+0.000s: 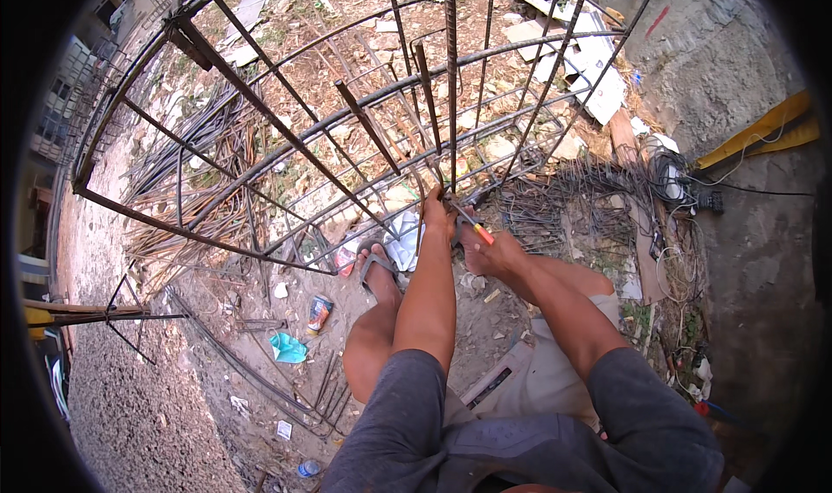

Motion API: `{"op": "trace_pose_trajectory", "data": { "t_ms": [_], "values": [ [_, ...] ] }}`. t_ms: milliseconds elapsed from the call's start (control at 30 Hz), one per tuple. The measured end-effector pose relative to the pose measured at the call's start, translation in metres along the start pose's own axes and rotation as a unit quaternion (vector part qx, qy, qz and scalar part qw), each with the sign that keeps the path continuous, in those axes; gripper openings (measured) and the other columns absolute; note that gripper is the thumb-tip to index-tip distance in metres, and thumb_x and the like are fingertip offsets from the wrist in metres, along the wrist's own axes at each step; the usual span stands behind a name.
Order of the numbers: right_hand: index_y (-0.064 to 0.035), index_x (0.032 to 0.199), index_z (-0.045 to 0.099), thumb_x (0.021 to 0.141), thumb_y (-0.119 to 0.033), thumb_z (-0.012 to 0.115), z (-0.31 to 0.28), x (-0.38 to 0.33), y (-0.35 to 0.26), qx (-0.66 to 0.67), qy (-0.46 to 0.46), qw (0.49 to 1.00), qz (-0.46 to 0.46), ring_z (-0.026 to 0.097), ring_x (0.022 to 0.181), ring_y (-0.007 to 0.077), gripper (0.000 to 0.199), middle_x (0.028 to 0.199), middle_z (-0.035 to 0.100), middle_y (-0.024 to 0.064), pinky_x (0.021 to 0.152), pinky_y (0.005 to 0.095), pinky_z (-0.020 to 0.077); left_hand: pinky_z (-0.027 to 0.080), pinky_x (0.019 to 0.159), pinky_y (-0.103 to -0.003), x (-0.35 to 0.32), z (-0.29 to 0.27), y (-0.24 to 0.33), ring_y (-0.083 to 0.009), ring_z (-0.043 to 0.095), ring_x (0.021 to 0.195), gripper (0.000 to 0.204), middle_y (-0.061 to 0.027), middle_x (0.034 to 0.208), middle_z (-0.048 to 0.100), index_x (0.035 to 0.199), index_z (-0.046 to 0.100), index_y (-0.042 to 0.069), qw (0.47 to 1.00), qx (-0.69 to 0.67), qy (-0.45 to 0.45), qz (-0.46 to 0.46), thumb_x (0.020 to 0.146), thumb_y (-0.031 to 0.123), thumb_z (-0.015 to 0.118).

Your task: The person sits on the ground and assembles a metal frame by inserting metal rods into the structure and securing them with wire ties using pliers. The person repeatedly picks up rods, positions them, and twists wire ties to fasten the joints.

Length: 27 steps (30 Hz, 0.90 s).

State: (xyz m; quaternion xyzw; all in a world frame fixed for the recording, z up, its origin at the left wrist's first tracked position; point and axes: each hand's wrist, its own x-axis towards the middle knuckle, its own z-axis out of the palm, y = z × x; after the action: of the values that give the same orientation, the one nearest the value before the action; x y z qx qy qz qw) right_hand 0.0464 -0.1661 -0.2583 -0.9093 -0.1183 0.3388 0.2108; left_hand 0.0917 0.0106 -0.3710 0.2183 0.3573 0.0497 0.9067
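Observation:
My right hand (pixel 499 254) is closed round pliers (pixel 484 231) with red-orange and yellow grips; their metal jaws point up and left to a joint of the steel bars. Just left of the jaws, my left hand (pixel 438 214) is closed at the lower part of the rebar cage (pixel 364 205). What its fingers grip is hidden, though a thin brown strand runs down beside them. An upright ribbed bar (pixel 451 77) rises above both hands. The cage of dark steel bars leans across the far side, in front of my sandalled feet (pixel 378 268).
Loose rebar (pixel 195 159) lies in a heap at the left. Tangled wire and bent bars (pixel 555 203) spread at the right, beside a concrete wall (pixel 719 60) and a yellow strap (pixel 763 133). A crumpled can (pixel 320 313) and a teal scrap (pixel 288 348) litter the ground.

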Motion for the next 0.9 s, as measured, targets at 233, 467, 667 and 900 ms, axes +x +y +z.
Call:
{"op": "trace_pose_trajectory", "data": {
  "t_ms": [233,467,667,900],
  "values": [
    [0.005,0.101,0.06,0.092,-0.03,0.068,-0.004,0.0,0.029,0.56,-0.39,0.722,0.115,0.066,0.053,0.0195,0.037,0.073,0.066,0.008,0.049,0.0319,0.0553,0.056,0.06,-0.054,-0.028,0.023,0.001,-0.0323,0.055,0.063,0.032,-0.0086,0.079,0.05,0.097,0.051,0.009,0.997,-0.019,-0.033,-0.069,0.098,0.041,0.047],
    [-0.0026,0.118,0.045,0.08,-0.023,0.067,0.016,-0.013,0.014,-0.043,0.182,0.98,-0.062,0.067,0.085,0.0367,0.048,0.113,0.06,0.0192,0.077,0.0467,0.0535,0.049,0.078,-0.042,-0.026,0.013,-0.007,-0.0232,0.058,0.084,0.044,-0.0065,0.092,0.057,0.108,0.055,0.011,0.999,0.022,0.005,0.043,0.098,0.054,0.048],
    [-0.0005,0.11,0.057,0.086,-0.032,0.064,0.016,0.016,0.03,0.037,0.161,0.98,-0.107,0.066,0.075,0.0284,0.04,0.081,0.063,0.0113,0.065,0.0404,0.054,0.051,0.072,-0.035,-0.026,-0.013,-0.016,-0.0152,0.053,0.077,0.057,-0.003,0.089,0.055,0.121,0.056,0.005,0.869,0.416,0.018,0.268,0.1,0.055,0.04],
    [-0.0125,0.086,0.061,0.086,-0.05,0.071,0.044,0.0,0.04,0.46,-0.235,0.851,0.097,0.056,0.043,0.0129,0.039,0.059,0.06,0.0035,0.039,0.0245,0.0423,0.037,0.107,-0.042,-0.087,-0.001,-0.003,-0.0439,0.05,0.127,0.074,-0.0329,0.132,0.054,0.138,0.046,-0.007,0.748,0.588,0.095,0.291,0.096,0.054,0.045]
  ]
}}
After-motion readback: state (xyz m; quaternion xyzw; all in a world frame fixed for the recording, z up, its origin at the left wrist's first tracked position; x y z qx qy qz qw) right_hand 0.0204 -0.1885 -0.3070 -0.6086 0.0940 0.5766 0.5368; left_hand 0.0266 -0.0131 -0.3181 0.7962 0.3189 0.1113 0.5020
